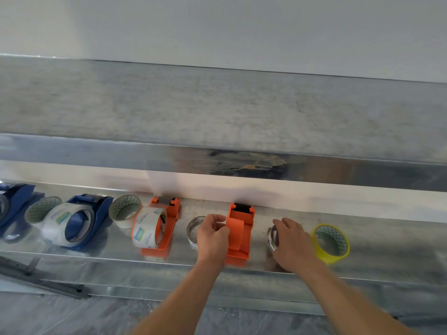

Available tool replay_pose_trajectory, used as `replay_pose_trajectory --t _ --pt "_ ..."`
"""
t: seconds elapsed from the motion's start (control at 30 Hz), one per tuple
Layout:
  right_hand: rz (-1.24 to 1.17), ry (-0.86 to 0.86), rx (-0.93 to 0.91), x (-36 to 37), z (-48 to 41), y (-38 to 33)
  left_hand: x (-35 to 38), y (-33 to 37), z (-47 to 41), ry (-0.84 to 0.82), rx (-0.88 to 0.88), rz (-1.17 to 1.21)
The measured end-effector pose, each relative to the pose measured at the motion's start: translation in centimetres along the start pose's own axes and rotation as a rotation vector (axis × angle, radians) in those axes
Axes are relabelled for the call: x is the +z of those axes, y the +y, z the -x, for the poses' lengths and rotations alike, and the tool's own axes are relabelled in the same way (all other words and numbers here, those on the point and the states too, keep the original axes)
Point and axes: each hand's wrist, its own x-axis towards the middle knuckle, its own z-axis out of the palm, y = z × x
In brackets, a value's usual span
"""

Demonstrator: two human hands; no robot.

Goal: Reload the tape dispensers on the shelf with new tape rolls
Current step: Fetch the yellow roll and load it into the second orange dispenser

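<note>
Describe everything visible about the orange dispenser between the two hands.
The empty orange dispenser looks like matte moulded plastic, with a black part at its far end near the wall. It holds no roll. It stands upright on the metal shelf, its length running from the front edge toward the wall. The left hand touches its left side; whether it grips is unclear. The right hand, apart from it, rests on a clear roll.
</note>
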Motion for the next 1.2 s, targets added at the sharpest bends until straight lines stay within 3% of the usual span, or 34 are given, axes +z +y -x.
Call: replay_pose_trajectory --t 0.37,0.57,0.77,1.2 --pt "-0.034 0.024 -0.011 0.5 0.1 1.0 0.4 -0.1 0.2 0.004 -0.015 -0.020" --pt "-0.173 0.277 0.011 0.3 0.4 2.7 0.8 -0.1 0.4 0.009 -0.033 -0.003" --pt "-0.132 0.356 0.122 0.4 0.8 5.6 1.1 -0.4 0.4 0.023 -0.025 -0.021" --pt "-0.048 0.205 0.346 0.6 2.2 7.6 1.0 -0.6 1.0 0.050 -0.025 -0.063"
